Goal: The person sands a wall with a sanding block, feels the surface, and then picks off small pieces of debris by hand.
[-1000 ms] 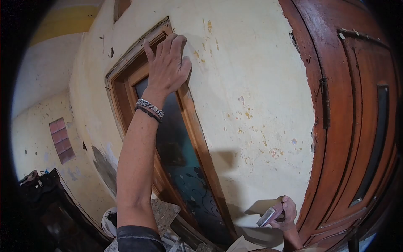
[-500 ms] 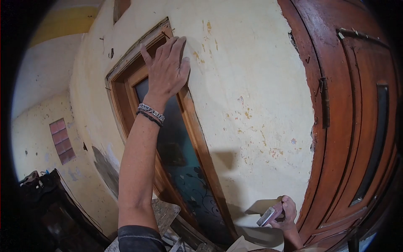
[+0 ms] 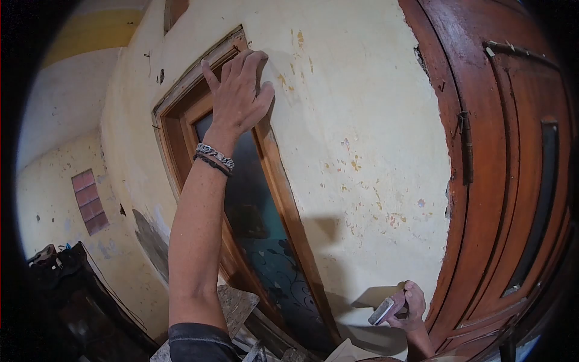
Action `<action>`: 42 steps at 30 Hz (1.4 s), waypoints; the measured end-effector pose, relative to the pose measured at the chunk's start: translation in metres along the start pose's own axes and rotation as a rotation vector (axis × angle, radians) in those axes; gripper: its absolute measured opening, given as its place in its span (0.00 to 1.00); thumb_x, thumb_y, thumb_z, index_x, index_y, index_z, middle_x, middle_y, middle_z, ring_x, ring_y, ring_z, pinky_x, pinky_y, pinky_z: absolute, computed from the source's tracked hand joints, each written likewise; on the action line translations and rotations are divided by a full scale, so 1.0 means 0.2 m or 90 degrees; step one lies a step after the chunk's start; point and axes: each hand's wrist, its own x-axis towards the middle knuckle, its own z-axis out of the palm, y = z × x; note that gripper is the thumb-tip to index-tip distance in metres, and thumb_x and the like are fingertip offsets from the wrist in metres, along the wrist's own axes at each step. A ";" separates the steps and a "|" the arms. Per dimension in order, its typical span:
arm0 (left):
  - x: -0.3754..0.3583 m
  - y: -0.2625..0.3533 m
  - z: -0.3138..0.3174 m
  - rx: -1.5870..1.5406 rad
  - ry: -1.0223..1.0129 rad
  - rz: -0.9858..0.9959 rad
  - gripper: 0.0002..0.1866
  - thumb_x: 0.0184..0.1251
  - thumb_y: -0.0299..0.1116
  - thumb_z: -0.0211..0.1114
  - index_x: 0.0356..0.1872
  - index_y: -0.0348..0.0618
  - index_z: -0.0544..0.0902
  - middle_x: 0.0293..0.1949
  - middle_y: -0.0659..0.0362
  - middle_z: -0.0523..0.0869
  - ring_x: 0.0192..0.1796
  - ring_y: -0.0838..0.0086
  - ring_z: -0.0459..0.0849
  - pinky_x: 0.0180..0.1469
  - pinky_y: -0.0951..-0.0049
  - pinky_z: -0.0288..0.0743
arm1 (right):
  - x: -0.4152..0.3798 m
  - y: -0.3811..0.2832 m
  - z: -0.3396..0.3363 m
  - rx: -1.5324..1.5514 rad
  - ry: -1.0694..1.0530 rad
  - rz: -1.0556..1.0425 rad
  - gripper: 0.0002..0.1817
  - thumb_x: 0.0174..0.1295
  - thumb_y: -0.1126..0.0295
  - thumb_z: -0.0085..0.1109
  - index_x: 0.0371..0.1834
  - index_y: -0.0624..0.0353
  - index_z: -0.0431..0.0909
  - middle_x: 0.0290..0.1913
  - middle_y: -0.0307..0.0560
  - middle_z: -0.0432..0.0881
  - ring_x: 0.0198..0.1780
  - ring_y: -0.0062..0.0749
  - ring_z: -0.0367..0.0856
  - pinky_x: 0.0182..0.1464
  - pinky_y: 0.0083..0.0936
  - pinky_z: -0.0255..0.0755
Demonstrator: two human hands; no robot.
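Note:
My left hand (image 3: 236, 99) is raised to the upper right corner of the wooden window frame (image 3: 274, 163), its fingers spread and fingertips against the wall. A silver chain bracelet (image 3: 216, 155) and a dark band circle that wrist. Low at the right, my right hand (image 3: 412, 308) grips a small sanding block (image 3: 386, 309) with a grey face and a reddish-brown side. The block is close to the cream wall (image 3: 362, 120), where its shadow falls. Flaked paint patches (image 3: 392, 217) mark the wall between my two hands.
A reddish-brown wooden door (image 3: 500, 181) with a ragged plaster edge stands at the right. Nails stick out around the window frame. A rough board (image 3: 236, 301) lies below my left forearm, and dark furniture (image 3: 78, 301) stands at the lower left.
My left hand has shifted very slightly, its fingers a little more bent. My right hand and the block are almost unmoved.

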 end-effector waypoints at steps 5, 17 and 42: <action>0.00 0.00 0.01 -0.007 0.009 0.003 0.29 0.62 0.43 0.55 0.66 0.51 0.70 0.65 0.55 0.75 0.70 0.59 0.69 0.75 0.30 0.25 | -0.01 0.00 0.00 -0.001 0.005 -0.002 0.50 0.46 0.54 0.75 0.74 0.57 0.63 0.60 0.57 0.75 0.57 0.55 0.78 0.57 0.51 0.78; 0.00 0.01 0.00 -0.004 -0.001 0.002 0.29 0.61 0.43 0.55 0.66 0.49 0.69 0.65 0.54 0.74 0.72 0.58 0.67 0.75 0.30 0.25 | 0.02 -0.01 0.00 -0.004 0.008 -0.003 0.50 0.44 0.58 0.76 0.74 0.56 0.63 0.61 0.56 0.75 0.58 0.54 0.78 0.58 0.50 0.78; -0.05 0.04 -0.04 0.104 0.000 0.041 0.27 0.72 0.42 0.53 0.72 0.56 0.71 0.68 0.61 0.76 0.68 0.67 0.73 0.77 0.33 0.27 | 0.01 0.00 0.01 0.000 0.009 -0.017 0.52 0.45 0.54 0.76 0.74 0.58 0.62 0.62 0.58 0.75 0.58 0.57 0.78 0.58 0.51 0.77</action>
